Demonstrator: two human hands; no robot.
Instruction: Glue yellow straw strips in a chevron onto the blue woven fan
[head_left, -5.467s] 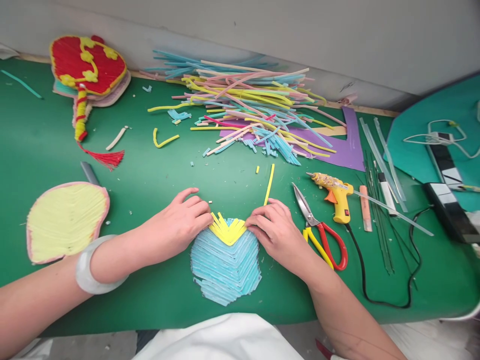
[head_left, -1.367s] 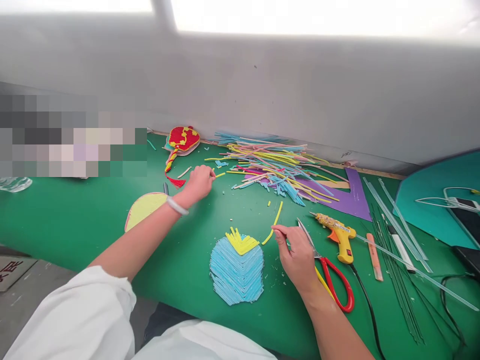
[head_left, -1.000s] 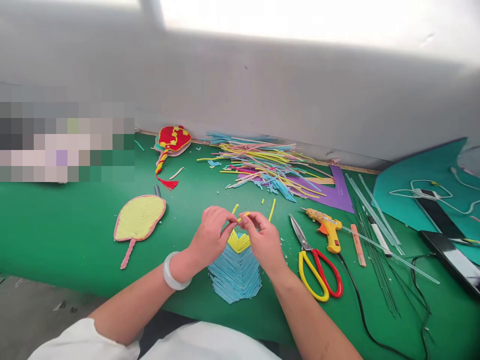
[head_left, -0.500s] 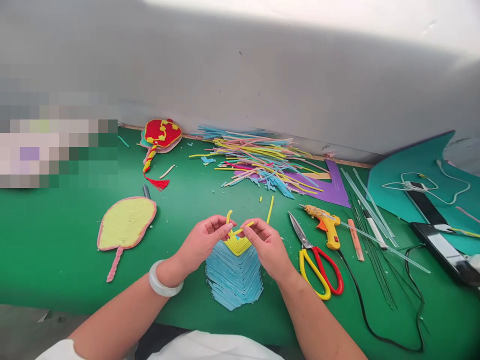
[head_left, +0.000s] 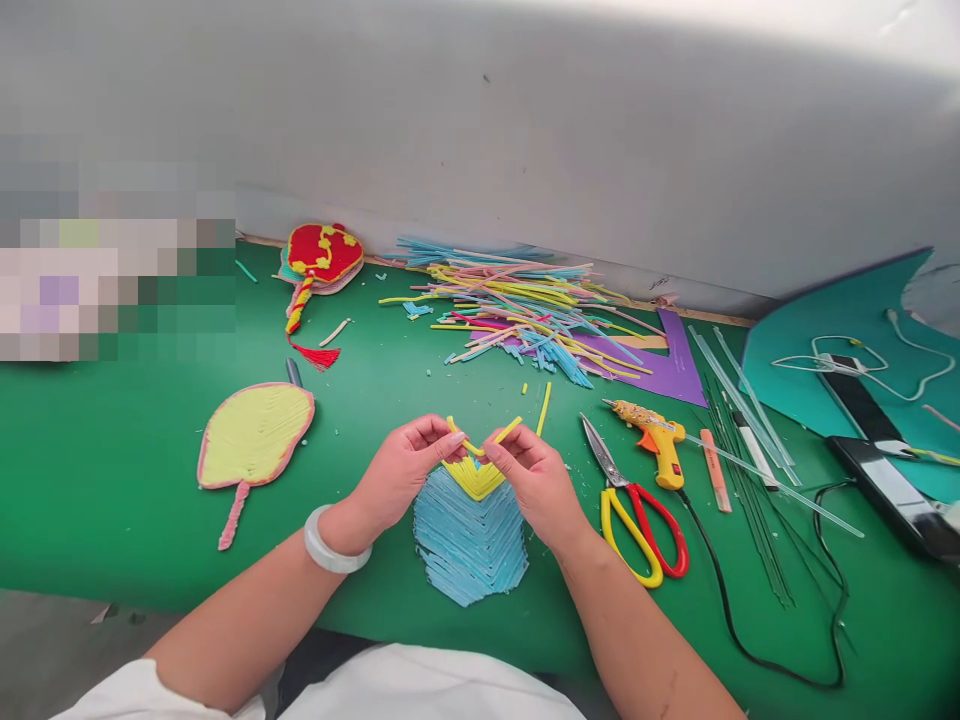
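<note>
My left hand (head_left: 409, 462) pinches one end of a short yellow strip (head_left: 471, 446), and my right hand (head_left: 531, 470) pinches the other. The strip bends into a shallow V between my fingertips. Just below it lies a blue piece (head_left: 472, 540) made of slanting strips, with a yellow V-shaped section (head_left: 477, 482) at its top. Behind my right hand a longer yellow strip (head_left: 544, 408) rests on the green table. Scissors (head_left: 628, 505) with yellow and red handles lie to the right, beside a yellow glue gun (head_left: 658, 445).
Coloured strips (head_left: 525, 300) are heaped at the back near a purple sheet (head_left: 684, 365). A yellow-green fan (head_left: 255, 435) lies left, a red fan (head_left: 324, 252) behind it. Clear sticks, wires and a black cord (head_left: 720, 590) lie right. A blurred area covers the far left.
The yellow strip between my hands has opened into a wider, lower bend. My hands stay close together over the blue piece, and the view has shifted slightly.
</note>
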